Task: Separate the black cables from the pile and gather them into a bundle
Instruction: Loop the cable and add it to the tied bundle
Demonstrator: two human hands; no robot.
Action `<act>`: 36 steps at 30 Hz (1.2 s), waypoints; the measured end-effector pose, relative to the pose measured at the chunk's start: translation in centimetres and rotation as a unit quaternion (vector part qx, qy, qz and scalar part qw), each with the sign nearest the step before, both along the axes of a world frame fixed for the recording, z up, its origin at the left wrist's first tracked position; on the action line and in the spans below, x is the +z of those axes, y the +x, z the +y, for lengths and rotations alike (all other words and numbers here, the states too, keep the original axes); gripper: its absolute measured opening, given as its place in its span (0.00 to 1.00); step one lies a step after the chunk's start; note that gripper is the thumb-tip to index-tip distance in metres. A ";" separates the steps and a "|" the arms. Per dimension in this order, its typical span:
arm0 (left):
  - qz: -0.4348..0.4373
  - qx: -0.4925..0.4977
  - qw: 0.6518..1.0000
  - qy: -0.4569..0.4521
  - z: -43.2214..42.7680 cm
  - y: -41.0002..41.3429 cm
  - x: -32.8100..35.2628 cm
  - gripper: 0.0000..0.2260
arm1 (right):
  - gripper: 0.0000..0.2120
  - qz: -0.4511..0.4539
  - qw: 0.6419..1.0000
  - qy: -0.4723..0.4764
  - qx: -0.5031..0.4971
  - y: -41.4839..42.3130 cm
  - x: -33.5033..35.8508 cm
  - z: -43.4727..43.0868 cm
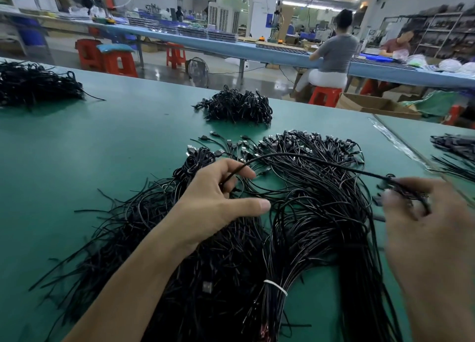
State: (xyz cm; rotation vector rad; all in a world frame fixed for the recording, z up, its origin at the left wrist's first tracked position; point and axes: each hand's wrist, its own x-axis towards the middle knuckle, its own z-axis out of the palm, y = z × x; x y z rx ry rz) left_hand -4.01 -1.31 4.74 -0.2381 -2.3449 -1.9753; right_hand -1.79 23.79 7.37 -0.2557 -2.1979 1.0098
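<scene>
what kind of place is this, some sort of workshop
Most likely a cable assembly factory floor: heaps of black USB cables on a green worktable, long blue benches behind, and workers seated on red stools.

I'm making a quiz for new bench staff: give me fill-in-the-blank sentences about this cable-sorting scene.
1. The pile of thin black cables lies on a ___ table top.
2. The left hand and right hand hold a single black cable; the blurred hand is the ___.
3. The thin tie binding the nearest cable bundle is ___.
4. The seated person in a grey shirt sits on a ___ plastic stool.
Missing: green, right, white, red.
</scene>
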 end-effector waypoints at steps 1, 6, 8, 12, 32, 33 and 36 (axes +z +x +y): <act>-0.001 0.005 1.000 0.003 0.1 -0.1 -0.1 0.11 | 0.09 -0.037 0.999 0.035 -0.003 0.0 -0.5 -0.6; 0.102 0.028 0.990 -0.094 1.2 0.2 0.3 0.14 | 0.43 -0.205 0.953 0.207 0.084 0.6 -0.6 -2.8; 0.138 -0.024 0.985 -0.104 1.2 0.4 0.2 0.13 | 0.42 -0.141 0.943 0.215 0.213 1.1 -0.3 -4.4; 0.188 -0.052 0.974 -0.112 1.7 0.5 0.0 0.08 | 0.20 -0.090 0.932 0.136 0.324 0.8 -0.9 -5.9; -0.085 -0.447 0.865 0.209 0.6 2.5 2.4 0.17 | 0.10 0.013 0.933 -0.071 0.351 0.7 -0.7 -6.2; -0.081 -0.443 0.852 0.266 0.5 2.4 2.5 0.16 | 0.12 -0.016 0.926 -0.064 0.371 0.7 -0.9 -6.5; -0.077 -0.339 0.848 0.401 0.8 1.6 2.4 0.15 | 0.15 -0.092 0.908 0.016 0.409 0.7 -1.7 -7.4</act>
